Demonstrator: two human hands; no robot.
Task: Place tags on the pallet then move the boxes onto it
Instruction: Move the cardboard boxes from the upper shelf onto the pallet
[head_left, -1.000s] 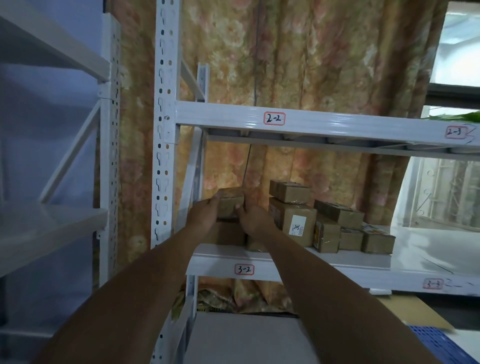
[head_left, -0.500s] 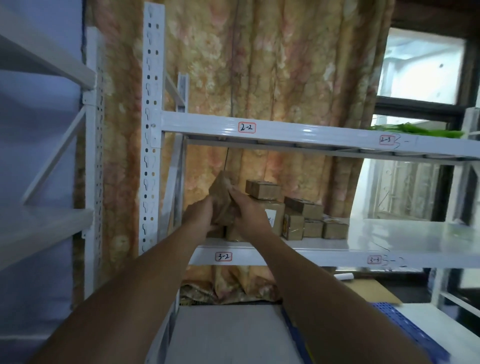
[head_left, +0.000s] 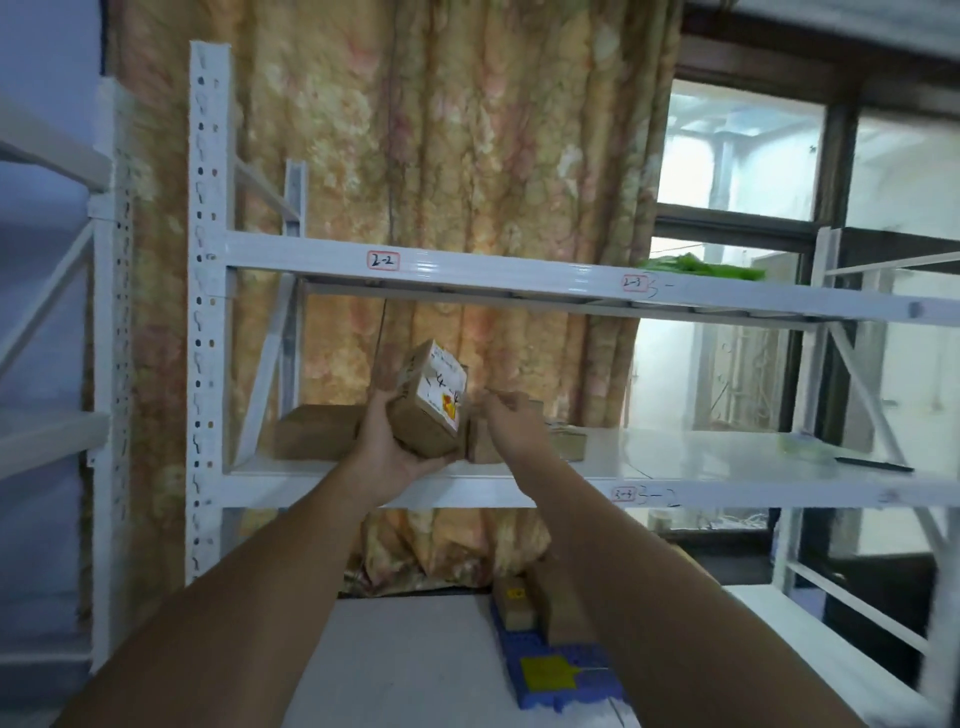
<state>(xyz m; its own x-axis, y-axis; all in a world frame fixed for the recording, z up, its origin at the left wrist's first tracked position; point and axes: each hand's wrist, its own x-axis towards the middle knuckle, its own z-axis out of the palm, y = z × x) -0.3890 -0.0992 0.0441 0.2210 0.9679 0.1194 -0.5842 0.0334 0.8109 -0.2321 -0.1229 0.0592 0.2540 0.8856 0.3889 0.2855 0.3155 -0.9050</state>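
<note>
Left hand: the left hand (head_left: 387, 457), at the centre of the frame, cups the held box from below, with fingers and thumb wrapped round its lower edges.
Held box: the held box (head_left: 428, 410) is small brown cardboard, tilted on one corner. A white label with handwriting and a yellow-red mark faces the camera. It is lifted clear in front of the shelf.
Right hand: the right hand (head_left: 511, 431), just right of the held box, reaches with bent fingers over the shelf boxes. Blur hides whether it has hold of one.
Shelf boxes: the shelf boxes (head_left: 569, 444) sit on the lower shelf behind the right hand, partly hidden by it.
Long box: the long box (head_left: 317, 431) lies flat on the same shelf, left of centre.
Rack: the rack (head_left: 519, 273) is white metal, and its beams carry red-edged labels reading 2-2, 2-3 and 3-3.
Pallet: the pallet (head_left: 587, 686), blue plastic, lies on the floor at lower centre.
Yellow tag: the yellow tag (head_left: 545, 673) lies flat on the pallet's near part.
Pallet boxes: the pallet boxes (head_left: 511, 603) stand at the pallet's far end, touching each other.
Curtain: the curtain (head_left: 467, 130), floral and orange, hangs behind the rack.
</note>
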